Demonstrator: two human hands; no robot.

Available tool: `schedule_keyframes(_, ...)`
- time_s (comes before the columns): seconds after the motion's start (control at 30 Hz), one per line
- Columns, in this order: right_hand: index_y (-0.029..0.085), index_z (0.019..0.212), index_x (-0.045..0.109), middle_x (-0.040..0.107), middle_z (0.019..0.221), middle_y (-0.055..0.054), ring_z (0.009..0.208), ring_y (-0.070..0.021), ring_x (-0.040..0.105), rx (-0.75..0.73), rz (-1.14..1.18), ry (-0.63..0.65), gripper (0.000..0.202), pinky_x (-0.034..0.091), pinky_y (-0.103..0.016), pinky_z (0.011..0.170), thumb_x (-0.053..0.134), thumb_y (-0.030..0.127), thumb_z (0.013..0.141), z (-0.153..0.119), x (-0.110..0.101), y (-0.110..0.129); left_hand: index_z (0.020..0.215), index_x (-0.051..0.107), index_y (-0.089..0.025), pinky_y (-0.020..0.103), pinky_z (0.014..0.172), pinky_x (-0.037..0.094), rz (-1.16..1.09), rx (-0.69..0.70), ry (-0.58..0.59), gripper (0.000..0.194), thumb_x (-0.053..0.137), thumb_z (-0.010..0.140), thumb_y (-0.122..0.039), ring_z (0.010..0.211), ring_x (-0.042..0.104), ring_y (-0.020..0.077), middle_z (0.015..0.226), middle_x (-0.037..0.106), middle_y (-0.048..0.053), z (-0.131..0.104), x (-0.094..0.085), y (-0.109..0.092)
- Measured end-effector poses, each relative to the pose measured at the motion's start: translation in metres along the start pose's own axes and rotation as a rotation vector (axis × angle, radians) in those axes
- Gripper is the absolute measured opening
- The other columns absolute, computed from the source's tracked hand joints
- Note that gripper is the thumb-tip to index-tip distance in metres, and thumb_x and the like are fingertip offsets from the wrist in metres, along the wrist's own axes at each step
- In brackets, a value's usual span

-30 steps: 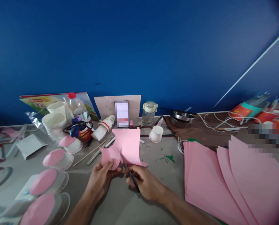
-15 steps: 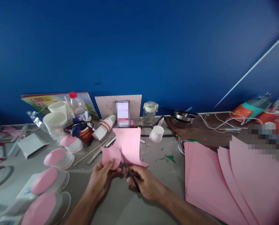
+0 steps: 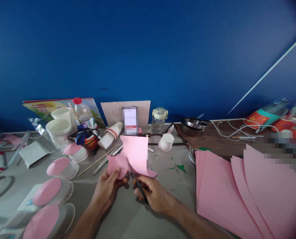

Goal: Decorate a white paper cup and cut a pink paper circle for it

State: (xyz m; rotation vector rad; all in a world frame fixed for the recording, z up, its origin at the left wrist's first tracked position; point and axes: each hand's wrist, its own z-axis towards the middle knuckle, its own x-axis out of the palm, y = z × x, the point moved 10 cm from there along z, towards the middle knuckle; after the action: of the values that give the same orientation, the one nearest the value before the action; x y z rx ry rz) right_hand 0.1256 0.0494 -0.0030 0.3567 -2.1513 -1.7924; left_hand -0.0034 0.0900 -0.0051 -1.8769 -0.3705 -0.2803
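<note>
My left hand [image 3: 108, 187] pinches the rounded, partly cut end of a sheet of pink paper [image 3: 136, 151], thumb on top. In my right hand [image 3: 153, 194] is a pair of scissors [image 3: 141, 188] with dark handles, its blades pointing up and left at the curved cut in the paper. The paper's squarer part stands up beyond the blades, and its lower right corner curls outward near my right knuckles. To the left lies a row of several paper cups, each with a pink paper disc [image 3: 47, 192] on its end.
A stack of pink sheets [image 3: 220, 189] lies at right. One white paper cup [image 3: 166, 142] stands upside down near a lidded glass jar [image 3: 159, 121]. Behind are a propped phone [image 3: 130, 121], a bottle [image 3: 80, 111] and metal pans [image 3: 194, 124]. Green scraps [image 3: 181, 168] dot the table.
The pink paper has shifted very slightly to the left, its rounded end turned a little in my left hand. The scissors and my right hand stay in nearly the same place.
</note>
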Motion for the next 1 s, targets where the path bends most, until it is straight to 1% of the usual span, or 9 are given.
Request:
schedule_keyframes(0.1,0.018,0.085,0.053,0.047,0.060,0.005,0.052,-0.0082,0.038,0.012,0.005,-0.001,0.022,0.033,-0.021,0.050,0.056,0.040,0.085,0.000,0.000,0.002,0.070,0.062,-0.013,0.024,0.045,0.049,0.009,0.006,-0.006,0.034,0.084,0.057,-0.036,0.045,0.056,0.0115,0.060,0.066,0.000,0.000,0.000,-0.001)
schedule_keyframes(0.2,0.019,0.083,0.053,0.045,0.057,0.006,0.051,-0.0081,0.038,0.041,0.060,0.000,0.024,0.032,-0.021,0.051,0.059,0.042,0.082,0.000,0.002,-0.001,0.071,0.063,-0.013,0.023,0.044,0.047,0.008,0.008,-0.015,0.034,0.084,0.056,-0.035,0.044,0.055,0.0102,0.060,0.066,0.000,0.001,-0.002,0.000)
schedule_keyframes(0.37,0.018,0.086,0.054,0.046,0.058,0.006,0.051,-0.0083,0.038,0.069,0.153,-0.018,0.027,0.035,-0.022,0.053,0.064,0.042,0.078,0.003,0.002,-0.012,0.070,0.063,-0.013,0.021,0.044,0.046,0.011,-0.010,0.044,0.032,0.084,0.058,-0.035,0.044,0.054,0.0095,0.058,0.064,-0.001,0.000,0.003,0.003)
schedule_keyframes(0.5,0.017,0.088,0.054,0.048,0.060,0.005,0.052,-0.0083,0.039,0.055,0.162,-0.023,0.029,0.035,-0.023,0.053,0.064,0.043,0.079,0.003,0.001,-0.013,0.066,0.062,-0.014,0.020,0.044,0.045,0.024,-0.032,0.057,0.032,0.084,0.058,-0.036,0.043,0.053,0.0092,0.052,0.061,-0.003,-0.001,0.006,0.006)
schedule_keyframes(0.67,0.017,0.089,0.055,0.049,0.060,0.005,0.053,-0.0087,0.041,0.058,0.131,-0.010,0.029,0.036,-0.023,0.054,0.063,0.044,0.080,0.003,0.000,-0.012,0.062,0.062,-0.013,0.021,0.043,0.044,0.032,-0.042,0.077,0.032,0.083,0.060,-0.037,0.042,0.053,0.0097,0.049,0.060,-0.001,-0.001,0.007,0.008)
schedule_keyframes(0.83,0.018,0.088,0.054,0.047,0.060,0.005,0.052,-0.0088,0.040,0.039,0.122,-0.013,0.029,0.037,-0.023,0.054,0.061,0.045,0.082,0.002,-0.001,-0.008,0.058,0.060,-0.014,0.022,0.041,0.042,0.047,-0.028,0.056,0.034,0.083,0.057,-0.039,0.040,0.051,0.0103,0.045,0.058,-0.001,-0.002,0.007,0.002)
schedule_keyframes(1.0,0.018,0.089,0.053,0.044,0.058,0.006,0.052,-0.0085,0.039,0.039,0.117,-0.004,0.031,0.035,-0.023,0.053,0.059,0.048,0.083,0.002,0.001,-0.009,0.057,0.059,-0.014,0.022,0.040,0.042,0.058,-0.033,0.041,0.035,0.083,0.055,-0.039,0.039,0.051,0.0104,0.046,0.059,0.000,-0.003,0.007,0.000)
